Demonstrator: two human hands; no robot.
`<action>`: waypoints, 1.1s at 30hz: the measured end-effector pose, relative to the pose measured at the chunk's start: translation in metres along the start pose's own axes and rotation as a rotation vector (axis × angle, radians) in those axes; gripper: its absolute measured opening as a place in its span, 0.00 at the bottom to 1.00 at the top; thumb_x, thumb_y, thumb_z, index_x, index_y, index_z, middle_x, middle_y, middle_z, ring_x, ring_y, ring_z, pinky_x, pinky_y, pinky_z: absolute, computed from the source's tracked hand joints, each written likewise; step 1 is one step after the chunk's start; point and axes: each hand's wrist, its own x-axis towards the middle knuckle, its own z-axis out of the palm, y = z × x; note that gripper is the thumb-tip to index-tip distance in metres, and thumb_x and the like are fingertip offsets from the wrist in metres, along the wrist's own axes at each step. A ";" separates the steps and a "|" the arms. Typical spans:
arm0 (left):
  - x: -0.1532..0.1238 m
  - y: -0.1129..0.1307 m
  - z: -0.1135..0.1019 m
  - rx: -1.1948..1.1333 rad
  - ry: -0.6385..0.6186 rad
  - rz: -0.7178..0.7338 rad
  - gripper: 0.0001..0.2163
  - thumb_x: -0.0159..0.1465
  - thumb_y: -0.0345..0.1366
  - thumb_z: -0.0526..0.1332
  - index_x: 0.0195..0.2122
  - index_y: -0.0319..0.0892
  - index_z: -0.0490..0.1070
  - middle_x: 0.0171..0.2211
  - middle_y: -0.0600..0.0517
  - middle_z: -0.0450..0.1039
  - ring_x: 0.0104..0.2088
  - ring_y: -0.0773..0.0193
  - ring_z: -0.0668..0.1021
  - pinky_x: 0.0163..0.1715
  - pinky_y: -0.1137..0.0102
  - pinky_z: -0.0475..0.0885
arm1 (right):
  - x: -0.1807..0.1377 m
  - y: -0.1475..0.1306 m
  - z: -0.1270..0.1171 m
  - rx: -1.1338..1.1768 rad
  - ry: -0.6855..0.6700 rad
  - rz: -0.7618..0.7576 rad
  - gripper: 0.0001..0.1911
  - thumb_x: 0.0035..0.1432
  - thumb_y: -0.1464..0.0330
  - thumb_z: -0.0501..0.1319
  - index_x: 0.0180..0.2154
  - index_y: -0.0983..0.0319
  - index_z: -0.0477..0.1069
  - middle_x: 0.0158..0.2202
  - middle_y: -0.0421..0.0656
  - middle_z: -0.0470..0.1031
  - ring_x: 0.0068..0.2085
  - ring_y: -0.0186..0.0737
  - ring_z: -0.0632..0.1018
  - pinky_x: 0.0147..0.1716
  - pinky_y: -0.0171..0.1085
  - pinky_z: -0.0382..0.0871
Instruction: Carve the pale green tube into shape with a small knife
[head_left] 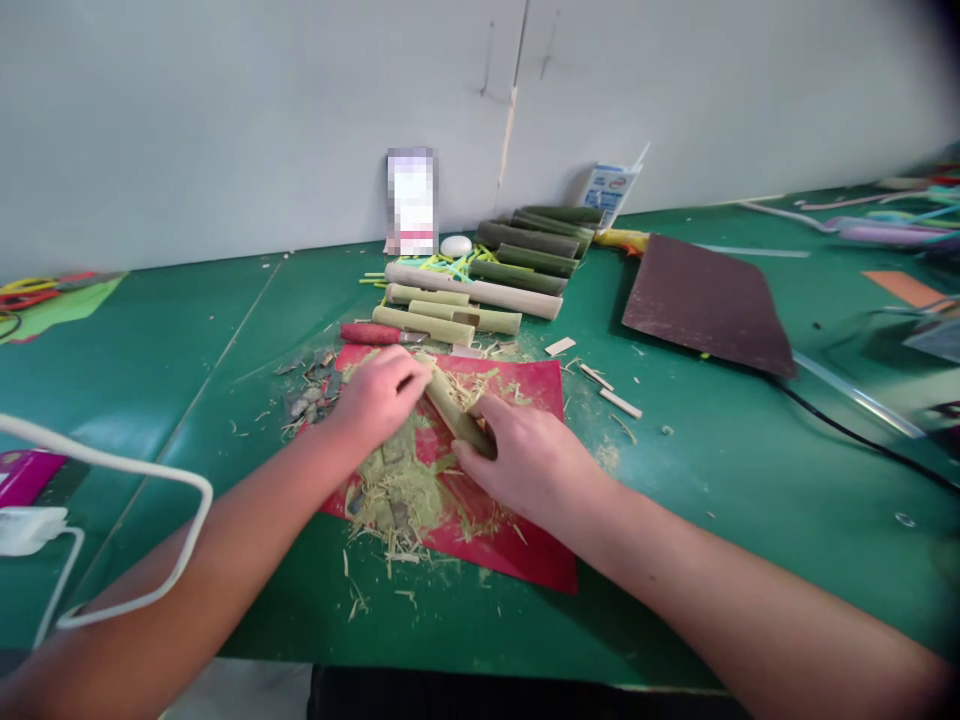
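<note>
Leftmost, a smooth white cable [150,480] loops over the matte green table [187,330], near a flat magenta case [22,475] and a boxy white plug [26,530]. Further in, grey flakes [311,395] lie scattered at the edge of a glossy red sheet [532,385]. The left hand [379,395] is curled, knuckles up, with its fingers closed over the far end of a round, pale green stick [450,405]; whether it also holds a blade I cannot tell. The stick lies slantwise over the middle of the sheet, above a fluffy heap of fibrous yellow-green shavings [397,490]. The right hand [525,455] grasps the stick's near, darker end, with the thumb pressed along it.

Behind the hands lies a knife [371,333] with a rounded red handle, then a row of smooth cylindrical bamboo tubes [450,300], pale and cut square at the ends. Beyond them are dark green split lengths [532,245], curved like gutters and stacked against each other, with a white oval lump [455,246] just beside them. Small flat wood chips [619,402] rest right of the sheet. Further right lies a dull brown rectangle of sandpaper [705,305], rough-looking, with one corner lifted, and a thin black cord [862,440] runs out from under it towards the edge
</note>
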 end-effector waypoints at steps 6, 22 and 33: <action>-0.004 0.001 -0.002 -0.072 -0.132 0.038 0.06 0.64 0.32 0.56 0.35 0.39 0.72 0.31 0.51 0.71 0.33 0.67 0.73 0.35 0.70 0.69 | 0.000 0.002 0.001 -0.002 -0.005 -0.002 0.07 0.52 0.63 0.55 0.29 0.60 0.62 0.23 0.38 0.68 0.22 0.31 0.63 0.21 0.34 0.47; 0.000 0.009 -0.010 -0.737 0.115 -0.628 0.09 0.62 0.40 0.56 0.31 0.39 0.68 0.24 0.52 0.73 0.14 0.74 0.66 0.15 0.76 0.60 | 0.001 0.002 -0.003 0.019 -0.010 0.005 0.09 0.52 0.61 0.55 0.28 0.59 0.61 0.23 0.38 0.67 0.21 0.31 0.62 0.20 0.34 0.47; 0.000 0.007 -0.010 -0.863 0.162 -0.740 0.09 0.58 0.40 0.62 0.27 0.38 0.70 0.18 0.58 0.62 0.17 0.76 0.61 0.16 0.78 0.53 | 0.000 0.002 -0.004 0.017 -0.015 0.002 0.09 0.52 0.61 0.55 0.28 0.59 0.61 0.23 0.38 0.68 0.21 0.31 0.62 0.20 0.33 0.48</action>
